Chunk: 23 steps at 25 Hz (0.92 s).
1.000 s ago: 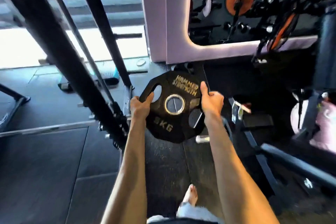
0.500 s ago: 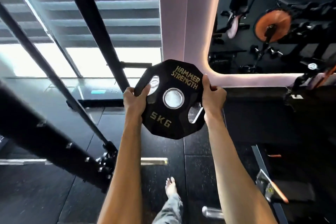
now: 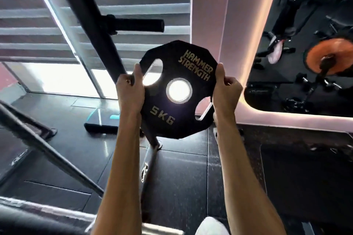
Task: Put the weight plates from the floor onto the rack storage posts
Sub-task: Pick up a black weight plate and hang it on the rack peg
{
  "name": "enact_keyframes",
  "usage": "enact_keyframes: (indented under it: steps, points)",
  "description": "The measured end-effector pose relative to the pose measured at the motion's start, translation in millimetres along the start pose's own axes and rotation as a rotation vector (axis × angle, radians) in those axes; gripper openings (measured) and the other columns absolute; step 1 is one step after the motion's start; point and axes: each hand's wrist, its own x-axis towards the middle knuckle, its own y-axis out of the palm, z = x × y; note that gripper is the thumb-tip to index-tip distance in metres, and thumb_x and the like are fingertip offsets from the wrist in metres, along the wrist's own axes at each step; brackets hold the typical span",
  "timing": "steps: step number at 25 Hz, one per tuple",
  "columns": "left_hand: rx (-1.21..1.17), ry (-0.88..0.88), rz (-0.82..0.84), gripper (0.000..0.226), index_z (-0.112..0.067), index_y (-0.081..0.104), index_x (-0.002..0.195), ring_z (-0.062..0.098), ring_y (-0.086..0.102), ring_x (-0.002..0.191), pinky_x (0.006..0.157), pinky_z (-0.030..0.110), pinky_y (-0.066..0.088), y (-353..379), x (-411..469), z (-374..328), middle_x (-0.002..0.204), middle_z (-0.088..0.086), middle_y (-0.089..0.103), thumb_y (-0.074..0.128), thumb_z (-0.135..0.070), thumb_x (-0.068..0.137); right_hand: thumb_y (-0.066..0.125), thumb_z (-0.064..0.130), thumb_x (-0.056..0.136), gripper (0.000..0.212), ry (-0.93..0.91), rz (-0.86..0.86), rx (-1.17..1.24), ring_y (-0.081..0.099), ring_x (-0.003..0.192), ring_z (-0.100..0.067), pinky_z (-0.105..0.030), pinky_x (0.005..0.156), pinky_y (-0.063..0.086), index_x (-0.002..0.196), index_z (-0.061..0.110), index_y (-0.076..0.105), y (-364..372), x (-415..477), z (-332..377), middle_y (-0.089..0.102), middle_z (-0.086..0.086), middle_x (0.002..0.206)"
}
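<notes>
A black 5 kg weight plate (image 3: 178, 118) with gold lettering and a steel-ringed centre hole is held upright in front of me, face toward the camera. My left hand (image 3: 129, 91) grips its left edge, thumb through a grip slot. My right hand (image 3: 226, 91) grips its right edge. A black storage post (image 3: 137, 23) sticks out to the right from the slanted black rack upright (image 3: 89, 15), above and left of the plate. The post is bare, and the plate sits clear below it.
A second slanted rack bar (image 3: 57, 160) crosses the lower left. A dark stepper with teal marks (image 3: 104, 122) lies on the floor behind my left arm. A mirror on the right shows an orange plate (image 3: 328, 57) and other gym gear. Bright window and blinds fill the upper left.
Both hands have lifted the plate higher and nearer the rack upright. The storage post has come down in view and now sits just above the plate.
</notes>
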Motion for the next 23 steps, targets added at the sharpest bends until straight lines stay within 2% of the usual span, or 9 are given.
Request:
enact_keyframes:
  steps: [2, 6, 8, 10, 13, 17, 21, 23]
  points:
    - [0.006, 0.049, -0.072, 0.05, -0.007, 0.063, 0.097, 0.006, 0.059, 0.074, 0.065, 0.019, 0.047, 11.5, 27.4, -8.0, 0.085, -0.001, 0.064, 0.052, -0.055, 0.095, 0.063, 0.058, 0.088, 0.048, -0.034, 0.023, 0.021, 0.069, 0.076, -0.015, -0.03, 0.07, 0.059, 0.083, 0.01, 0.067, 30.1, 26.8, 2.9, 0.071, -0.003, 0.083]
    - [0.006, 0.115, -0.226, 0.059, 0.001, 0.065, 0.097, 0.019, 0.064, 0.08, 0.072, 0.03, 0.049, 39.5, 77.0, -22.5, 0.09, 0.011, 0.07, 0.054, -0.057, 0.094, 0.063, 0.059, 0.087, 0.052, -0.068, 0.107, 0.07, 0.071, 0.078, -0.018, -0.037, 0.072, 0.061, 0.087, 0.007, 0.068, 82.6, 83.6, 12.9, 0.072, -0.004, 0.083]
    - [-0.005, 0.124, -0.275, 0.058, 0.0, 0.065, 0.097, 0.018, 0.063, 0.079, 0.069, 0.027, 0.048, 56.1, 96.4, -28.8, 0.091, 0.013, 0.07, 0.054, -0.057, 0.094, 0.063, 0.056, 0.089, 0.052, -0.082, 0.149, 0.118, 0.071, 0.077, -0.018, -0.033, 0.07, 0.061, 0.091, 0.004, 0.069, 102.8, 112.0, 16.6, 0.072, -0.006, 0.085]
    - [-0.022, 0.144, -0.335, 0.06, -0.001, 0.065, 0.097, 0.02, 0.064, 0.079, 0.071, 0.03, 0.05, 74.6, 112.9, -36.3, 0.092, 0.015, 0.07, 0.054, -0.06, 0.092, 0.064, 0.055, 0.089, 0.052, -0.103, 0.211, 0.151, 0.068, 0.072, -0.016, -0.029, 0.065, 0.057, 0.09, 0.003, 0.068, 123.5, 141.1, 24.0, 0.071, -0.004, 0.082]
    - [-0.036, 0.121, -0.444, 0.06, -0.007, 0.064, 0.101, 0.019, 0.066, 0.087, 0.078, 0.033, 0.052, 104.9, 131.1, -50.6, 0.094, 0.006, 0.07, 0.052, -0.065, 0.09, 0.065, 0.054, 0.088, 0.051, -0.087, 0.319, 0.187, 0.061, 0.065, -0.011, -0.027, 0.06, 0.05, 0.084, 0.003, 0.065, 149.9, 188.0, 37.9, 0.065, 0.001, 0.073]
    - [-0.042, 0.123, -0.556, 0.056, -0.013, 0.062, 0.094, 0.013, 0.06, 0.074, 0.072, 0.036, 0.052, 138.2, 150.0, -58.7, 0.081, -0.004, 0.064, 0.053, -0.068, 0.087, 0.065, 0.052, 0.089, 0.052, -0.077, 0.423, 0.245, 0.064, 0.07, -0.012, -0.026, 0.063, 0.053, 0.091, 0.0, 0.067, 179.7, 233.3, 36.8, 0.07, -0.005, 0.082]
    - [-0.002, 0.136, -0.663, 0.046, -0.021, 0.057, 0.085, 0.011, 0.055, 0.067, 0.068, 0.029, 0.045, 156.7, 159.1, -60.3, 0.073, -0.008, 0.058, 0.054, -0.067, 0.088, 0.063, 0.046, 0.093, 0.048, -0.082, 0.5, 0.287, 0.061, 0.069, -0.007, -0.015, 0.061, 0.05, 0.095, -0.002, 0.067, 203.0, 254.8, 32.7, 0.067, -0.004, 0.084]
    - [0.02, 0.16, -0.711, 0.045, -0.02, 0.056, 0.085, 0.009, 0.052, 0.063, 0.065, 0.026, 0.043, 162.0, 159.8, -63.5, 0.07, -0.008, 0.056, 0.054, -0.065, 0.09, 0.062, 0.046, 0.094, 0.048, -0.099, 0.53, 0.305, 0.06, 0.07, -0.007, -0.014, 0.063, 0.05, 0.095, -0.002, 0.067, 214.3, 260.4, 30.5, 0.067, -0.004, 0.085]
